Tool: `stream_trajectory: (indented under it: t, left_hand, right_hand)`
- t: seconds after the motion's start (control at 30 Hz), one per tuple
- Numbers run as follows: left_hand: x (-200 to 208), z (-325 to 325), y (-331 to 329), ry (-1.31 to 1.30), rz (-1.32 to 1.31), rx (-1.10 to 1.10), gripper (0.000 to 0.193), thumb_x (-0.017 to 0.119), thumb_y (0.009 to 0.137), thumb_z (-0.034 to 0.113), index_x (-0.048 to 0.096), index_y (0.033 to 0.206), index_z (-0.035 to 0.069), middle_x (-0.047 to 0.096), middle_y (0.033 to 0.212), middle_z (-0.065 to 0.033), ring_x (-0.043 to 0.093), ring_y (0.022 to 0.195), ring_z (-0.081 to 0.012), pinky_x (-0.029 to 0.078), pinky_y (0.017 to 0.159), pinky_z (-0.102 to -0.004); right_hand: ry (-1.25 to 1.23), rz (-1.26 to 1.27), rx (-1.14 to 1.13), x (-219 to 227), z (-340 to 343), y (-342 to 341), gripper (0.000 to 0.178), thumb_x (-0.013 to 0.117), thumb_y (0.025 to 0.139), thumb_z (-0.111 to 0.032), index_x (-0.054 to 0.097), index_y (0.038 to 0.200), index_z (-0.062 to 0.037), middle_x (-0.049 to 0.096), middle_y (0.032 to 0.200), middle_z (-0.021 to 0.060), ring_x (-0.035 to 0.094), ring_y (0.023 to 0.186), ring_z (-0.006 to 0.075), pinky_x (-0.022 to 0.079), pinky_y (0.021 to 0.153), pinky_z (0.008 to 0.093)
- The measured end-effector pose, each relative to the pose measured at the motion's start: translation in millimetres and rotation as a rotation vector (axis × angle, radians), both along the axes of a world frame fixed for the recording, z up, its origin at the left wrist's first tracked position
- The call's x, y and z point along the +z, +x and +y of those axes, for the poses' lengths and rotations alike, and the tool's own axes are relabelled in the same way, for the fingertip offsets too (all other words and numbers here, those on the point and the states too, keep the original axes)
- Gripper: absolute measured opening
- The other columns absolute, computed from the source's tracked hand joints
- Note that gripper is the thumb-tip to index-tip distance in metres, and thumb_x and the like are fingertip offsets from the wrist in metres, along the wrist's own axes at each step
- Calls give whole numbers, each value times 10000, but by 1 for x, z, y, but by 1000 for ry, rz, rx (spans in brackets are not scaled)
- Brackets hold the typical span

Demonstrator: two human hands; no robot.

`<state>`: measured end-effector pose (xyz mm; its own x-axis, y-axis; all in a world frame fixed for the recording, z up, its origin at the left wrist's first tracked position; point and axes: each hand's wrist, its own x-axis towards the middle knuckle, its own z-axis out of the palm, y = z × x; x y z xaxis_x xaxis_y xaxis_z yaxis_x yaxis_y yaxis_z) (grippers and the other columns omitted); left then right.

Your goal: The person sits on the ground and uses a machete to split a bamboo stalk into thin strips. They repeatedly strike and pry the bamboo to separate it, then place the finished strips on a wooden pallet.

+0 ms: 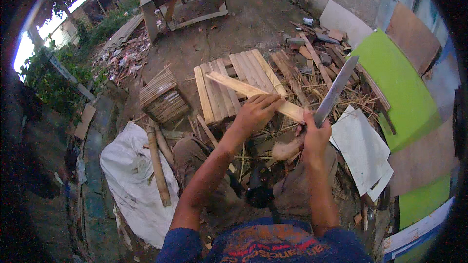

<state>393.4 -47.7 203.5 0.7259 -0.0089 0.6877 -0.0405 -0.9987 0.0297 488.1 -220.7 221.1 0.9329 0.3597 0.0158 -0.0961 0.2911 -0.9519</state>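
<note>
Soft, dim daylight falls evenly around the pale plank [234,84], with only faint shadows. Beyond it to the left, the sky [24,56] glares white. Far left of the plank, the ground [41,219] sinks into grainy darkness; far right of it, the green board [392,90] bows inside the fisheye's black rim. Fine detail looks slightly soft.
</note>
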Motion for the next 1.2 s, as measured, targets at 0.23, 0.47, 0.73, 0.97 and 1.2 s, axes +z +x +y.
stream_trajectory:
  t: [0.23, 0.47, 0.73, 0.97, 1.2]
  left_hand:
    - [66, 61, -20, -266, -234, 53, 231, 685, 841, 63, 676, 1072, 69, 721, 996, -123, 707, 855, -288, 560, 735, -349]
    - [198, 74, -35, -417, -619, 87, 210, 734, 874, 138, 681, 1005, -18, 719, 886, -105, 660, 783, -146, 524, 696, -301]
    - [185, 84, -26, -618, -550, 153, 246, 737, 878, 99, 687, 1078, -36, 716, 928, -56, 621, 826, -80, 499, 754, -244]
    - [180, 107, -16, -752, -465, 95, 249, 733, 881, 91, 685, 1098, -21, 695, 896, -27, 603, 807, -69, 492, 725, -240]
    - [184, 81, -5, -736, -581, 75, 304, 724, 881, 64, 680, 1169, -22, 716, 957, -62, 617, 852, -78, 510, 740, -234]
  right_hand:
    - [-4, -199, 164, 18, -8, -3, 370, 501, 1036, -331, 606, 1070, 22, 608, 764, 40, 484, 479, 84, 417, 447, 260]
    - [-349, -588, 79, -21, -7, 9, 293, 475, 1039, -246, 573, 1147, 7, 600, 748, 32, 501, 506, 71, 415, 449, 242]
    - [-368, -540, 107, -50, -14, 1, 232, 486, 1034, -244, 499, 1127, -31, 557, 677, 7, 497, 498, 73, 410, 443, 237]
    - [-231, -319, 271, -3, 0, -3, 262, 470, 1035, -225, 498, 1191, -17, 581, 712, 27, 526, 547, 79, 433, 487, 246]
    - [-117, -819, 197, 128, 43, 3, 245, 465, 1025, -186, 519, 1171, 4, 589, 707, 45, 552, 571, 122, 453, 542, 286]
